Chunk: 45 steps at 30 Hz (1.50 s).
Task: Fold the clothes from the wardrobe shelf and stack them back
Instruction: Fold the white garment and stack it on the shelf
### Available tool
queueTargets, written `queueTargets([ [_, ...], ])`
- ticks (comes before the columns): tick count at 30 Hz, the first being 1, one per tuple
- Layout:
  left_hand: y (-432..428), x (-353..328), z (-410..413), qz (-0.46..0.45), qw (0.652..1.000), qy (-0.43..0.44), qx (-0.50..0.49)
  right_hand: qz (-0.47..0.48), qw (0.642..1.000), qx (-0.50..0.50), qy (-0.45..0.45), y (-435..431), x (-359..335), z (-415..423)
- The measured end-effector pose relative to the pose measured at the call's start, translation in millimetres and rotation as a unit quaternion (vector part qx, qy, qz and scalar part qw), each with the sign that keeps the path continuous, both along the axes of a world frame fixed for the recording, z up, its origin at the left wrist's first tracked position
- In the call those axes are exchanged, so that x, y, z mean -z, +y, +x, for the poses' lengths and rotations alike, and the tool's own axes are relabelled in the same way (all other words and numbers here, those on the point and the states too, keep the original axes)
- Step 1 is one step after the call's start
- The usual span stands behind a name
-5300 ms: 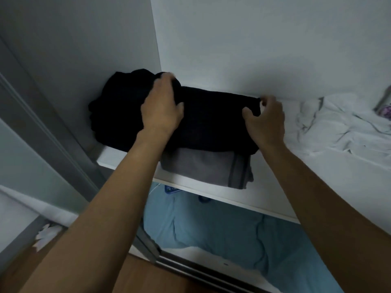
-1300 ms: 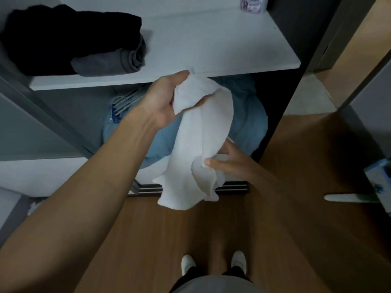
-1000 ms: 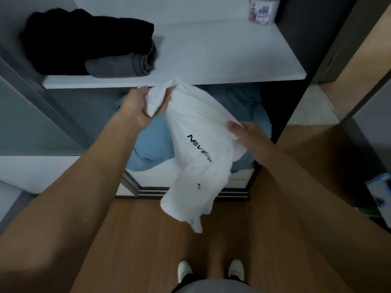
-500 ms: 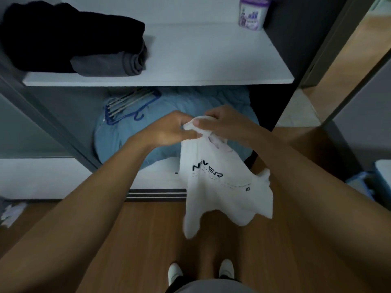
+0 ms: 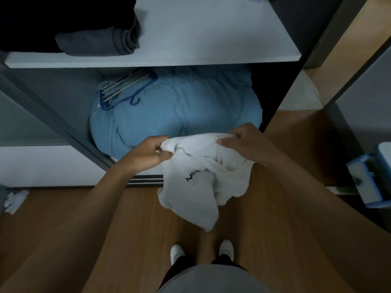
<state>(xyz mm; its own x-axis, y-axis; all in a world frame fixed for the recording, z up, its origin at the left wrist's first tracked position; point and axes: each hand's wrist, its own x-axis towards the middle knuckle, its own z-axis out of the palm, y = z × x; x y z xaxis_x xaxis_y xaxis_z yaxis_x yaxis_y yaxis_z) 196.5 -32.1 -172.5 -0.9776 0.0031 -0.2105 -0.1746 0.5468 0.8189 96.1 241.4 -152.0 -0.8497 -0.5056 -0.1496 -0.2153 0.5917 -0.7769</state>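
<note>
So far this looks partly done. The wardrobe shelf (image 5: 211, 34) spans twelve o'clock. On it, at eleven o'clock, a folded black garment (image 5: 63, 15) and a folded grey garment (image 5: 95, 44) lie touching, seemingly finished. Just below centre, over the wooden floor (image 5: 127, 229), the white T-shirt (image 5: 201, 187) hangs crumpled and unfolded, off the shelf. The left hand (image 5: 148, 154) grips its top edge at nine o'clock and the right hand (image 5: 247, 142) at three o'clock, fingers (image 5: 224, 142) curled into the cloth. Spreading, folding and stacking it are probably what remains.
</note>
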Motion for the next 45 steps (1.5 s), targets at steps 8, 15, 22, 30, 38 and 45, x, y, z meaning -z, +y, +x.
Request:
queueTargets([
  [8, 46, 20, 3, 0.024, 0.991, 0.115, -0.064, 0.099, 0.992, -0.032, 0.068, -16, -3, 22],
  [15, 23, 32, 22, -0.065, 0.982, 0.139, -0.108, 0.181, 0.982, 0.049, 0.033, 26, 56, 34],
  [22, -3, 77, 50, -0.129, 0.972, 0.045, -0.189, -0.094, 0.975, 0.197, 0.049, 16, 63, 51],
  [30, 11, 76, 56, -0.087, 0.970, 0.051, -0.221, 0.222, 0.968, 0.097, 0.065, 20, 85, 53],
  [38, 3, 76, 55, -0.139, 0.945, 0.011, -0.297, 0.218, 0.970, 0.097, 0.049, 23, 90, 44],
  [45, -18, 84, 57, -0.150, 0.928, -0.080, -0.332, 0.080, 0.990, 0.081, -0.081, 10, 83, 49],
])
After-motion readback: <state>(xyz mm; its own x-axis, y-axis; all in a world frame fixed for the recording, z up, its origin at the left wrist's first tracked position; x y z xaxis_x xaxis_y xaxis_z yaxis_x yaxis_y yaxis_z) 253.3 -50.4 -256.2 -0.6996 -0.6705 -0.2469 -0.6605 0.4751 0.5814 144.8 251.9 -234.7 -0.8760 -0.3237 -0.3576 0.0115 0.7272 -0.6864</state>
